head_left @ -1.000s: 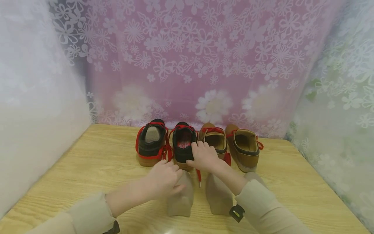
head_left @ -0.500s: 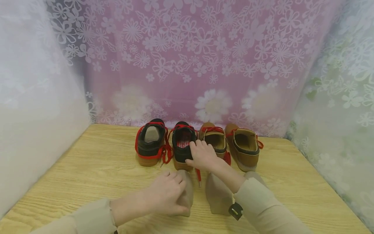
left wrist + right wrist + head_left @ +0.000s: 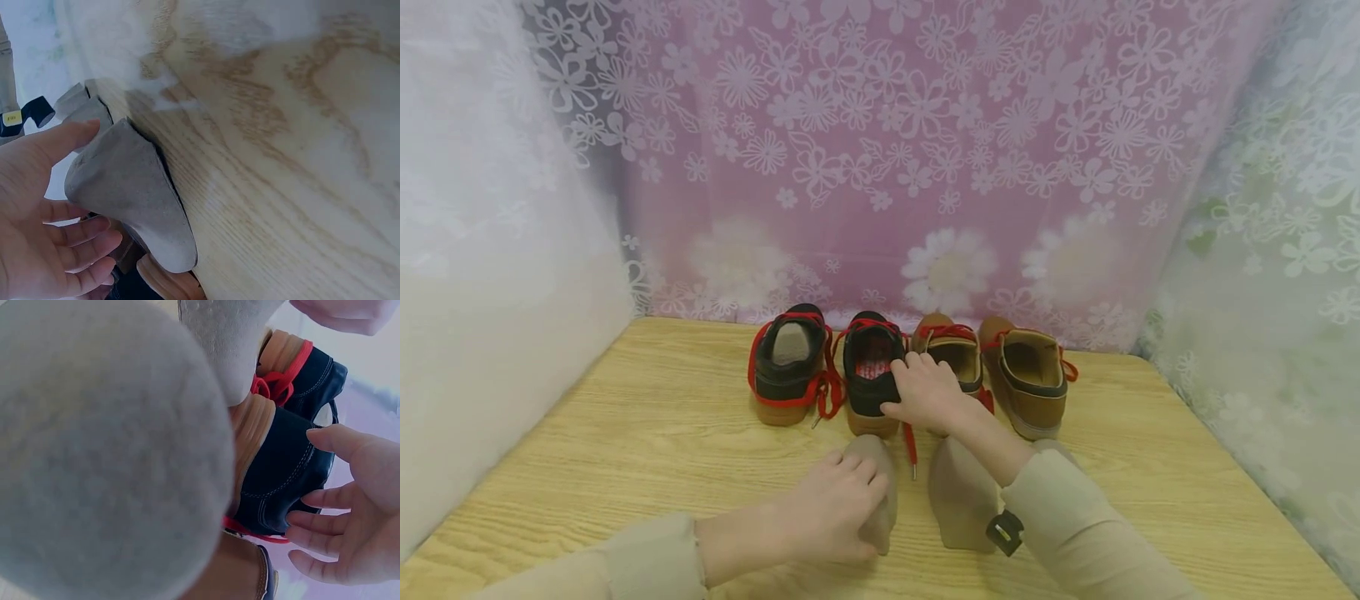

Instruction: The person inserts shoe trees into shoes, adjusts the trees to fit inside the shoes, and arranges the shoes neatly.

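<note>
My left hand (image 3: 831,508) hovers over a grey-beige, foot-shaped shoe insert (image 3: 880,462) lying in front of the shoes. In the left wrist view its thumb and loosely bent fingers stand to either side of that shoe insert (image 3: 134,187), without closing on it. My right hand (image 3: 925,396) is at the heel of the second black shoe (image 3: 868,396), which has red laces and a red-patterned insole. The right wrist view shows the thumb and relaxed fingers spread around the heel of this black shoe (image 3: 281,450). Another insert (image 3: 790,343) sits inside the leftmost black shoe (image 3: 778,382).
Two brown shoes (image 3: 1037,408) with red laces stand on the right of the row, heels toward me. Two more inserts (image 3: 958,500) lie before them, one partly behind my right arm. A pink floral curtain (image 3: 880,167) backs the wooden table (image 3: 647,400).
My left hand has come away from near the leftmost black shoe, back toward me and down over the insert. The right hand has stayed by the second black shoe.
</note>
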`<action>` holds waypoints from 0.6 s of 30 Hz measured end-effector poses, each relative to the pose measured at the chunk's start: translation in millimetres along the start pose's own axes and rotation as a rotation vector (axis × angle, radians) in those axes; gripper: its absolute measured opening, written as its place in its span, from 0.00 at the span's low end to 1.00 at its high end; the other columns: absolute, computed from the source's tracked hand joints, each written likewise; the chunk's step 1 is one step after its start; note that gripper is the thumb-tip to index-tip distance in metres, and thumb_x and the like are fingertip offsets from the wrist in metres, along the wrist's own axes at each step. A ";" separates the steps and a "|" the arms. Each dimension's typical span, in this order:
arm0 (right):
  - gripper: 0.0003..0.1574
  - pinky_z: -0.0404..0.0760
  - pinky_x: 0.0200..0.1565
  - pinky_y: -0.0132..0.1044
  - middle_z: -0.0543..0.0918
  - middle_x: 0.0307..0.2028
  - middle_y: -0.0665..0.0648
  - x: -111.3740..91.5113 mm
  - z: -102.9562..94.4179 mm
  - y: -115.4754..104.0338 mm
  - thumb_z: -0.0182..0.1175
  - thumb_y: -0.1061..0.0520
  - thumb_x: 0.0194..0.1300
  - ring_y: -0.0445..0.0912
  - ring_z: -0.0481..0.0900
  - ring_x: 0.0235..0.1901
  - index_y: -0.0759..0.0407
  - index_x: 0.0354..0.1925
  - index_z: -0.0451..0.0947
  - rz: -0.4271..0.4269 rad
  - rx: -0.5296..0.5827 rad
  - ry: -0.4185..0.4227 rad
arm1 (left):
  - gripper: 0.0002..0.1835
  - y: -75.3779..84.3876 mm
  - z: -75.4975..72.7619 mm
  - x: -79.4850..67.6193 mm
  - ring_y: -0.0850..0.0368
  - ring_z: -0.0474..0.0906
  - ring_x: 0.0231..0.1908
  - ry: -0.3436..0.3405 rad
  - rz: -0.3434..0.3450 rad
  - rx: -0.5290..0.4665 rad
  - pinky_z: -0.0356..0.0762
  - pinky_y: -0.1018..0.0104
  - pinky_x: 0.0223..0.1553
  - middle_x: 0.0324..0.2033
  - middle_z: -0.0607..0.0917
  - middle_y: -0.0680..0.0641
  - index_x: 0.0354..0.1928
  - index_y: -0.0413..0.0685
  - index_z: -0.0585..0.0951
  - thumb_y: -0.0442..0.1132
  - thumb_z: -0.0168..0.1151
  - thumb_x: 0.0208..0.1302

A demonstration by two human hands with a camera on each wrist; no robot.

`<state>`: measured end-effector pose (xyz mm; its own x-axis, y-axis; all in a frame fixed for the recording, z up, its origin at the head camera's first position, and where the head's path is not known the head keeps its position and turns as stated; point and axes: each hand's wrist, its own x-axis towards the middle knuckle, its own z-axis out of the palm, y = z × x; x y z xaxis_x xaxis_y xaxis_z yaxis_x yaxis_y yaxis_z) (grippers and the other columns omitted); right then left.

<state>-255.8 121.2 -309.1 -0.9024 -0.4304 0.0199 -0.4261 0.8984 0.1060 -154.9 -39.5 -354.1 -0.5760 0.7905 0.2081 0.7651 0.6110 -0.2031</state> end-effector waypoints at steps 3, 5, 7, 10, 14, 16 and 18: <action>0.34 0.69 0.38 0.44 0.72 0.40 0.59 -0.2 -0.2 2.4 0.61 0.38 0.57 0.53 0.69 0.40 0.60 0.51 0.69 -0.005 0.011 -0.004 | 0.28 2.1 1.2 -0.3 0.59 0.70 0.31 0.028 0.016 0.036 0.66 0.65 0.32 0.28 0.72 0.54 0.35 0.52 0.73 0.63 0.68 0.39; 0.35 0.70 0.40 0.46 0.72 0.42 0.59 -0.1 0.4 3.6 0.62 0.39 0.57 0.54 0.69 0.42 0.60 0.53 0.69 -0.012 0.019 -0.004 | 0.27 3.7 2.3 -0.4 0.59 0.69 0.30 0.043 0.024 0.059 0.65 0.66 0.31 0.28 0.71 0.54 0.34 0.52 0.72 0.62 0.69 0.39; 0.36 0.70 0.41 0.47 0.73 0.43 0.60 0.1 1.6 4.7 0.62 0.39 0.57 0.54 0.70 0.44 0.60 0.55 0.68 -0.019 0.018 -0.005 | 0.27 5.2 3.4 -0.7 0.59 0.68 0.29 0.049 0.025 0.070 0.64 0.66 0.31 0.27 0.70 0.54 0.34 0.52 0.71 0.60 0.70 0.38; 0.38 0.70 0.43 0.47 0.73 0.44 0.60 0.1 2.7 5.5 0.62 0.39 0.56 0.55 0.70 0.45 0.60 0.56 0.68 -0.028 0.007 -0.009 | 0.28 6.6 5.2 -1.2 0.59 0.66 0.28 0.047 0.020 0.080 0.64 0.65 0.31 0.27 0.69 0.54 0.34 0.52 0.71 0.59 0.71 0.36; 0.37 0.70 0.44 0.48 0.73 0.45 0.60 -0.2 2.4 5.4 0.62 0.39 0.57 0.55 0.69 0.45 0.60 0.57 0.68 -0.036 0.001 -0.012 | 0.30 8.3 8.7 -1.9 0.59 0.65 0.28 0.069 0.017 0.112 0.62 0.66 0.28 0.27 0.68 0.54 0.34 0.51 0.70 0.61 0.72 0.35; 0.37 0.70 0.44 0.48 0.72 0.45 0.60 -0.3 2.2 5.3 0.62 0.39 0.57 0.55 0.69 0.46 0.60 0.57 0.68 -0.039 0.002 -0.014 | 0.30 9.0 10.3 -2.2 0.59 0.65 0.27 0.077 0.017 0.126 0.60 0.67 0.27 0.27 0.67 0.54 0.33 0.52 0.70 0.62 0.71 0.35; 0.37 0.70 0.44 0.48 0.72 0.45 0.61 -0.2 2.2 5.3 0.62 0.40 0.57 0.55 0.69 0.45 0.61 0.56 0.68 -0.041 0.010 -0.011 | 0.30 9.3 11.4 -2.2 0.59 0.64 0.27 0.075 0.014 0.135 0.59 0.68 0.26 0.27 0.67 0.54 0.33 0.52 0.70 0.63 0.71 0.35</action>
<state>-258.0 126.3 -310.7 -0.8847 -0.4662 0.0045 -0.4636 0.8807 0.0970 -149.7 -35.0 -367.3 -0.5390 0.7964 0.2743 0.7243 0.6045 -0.3318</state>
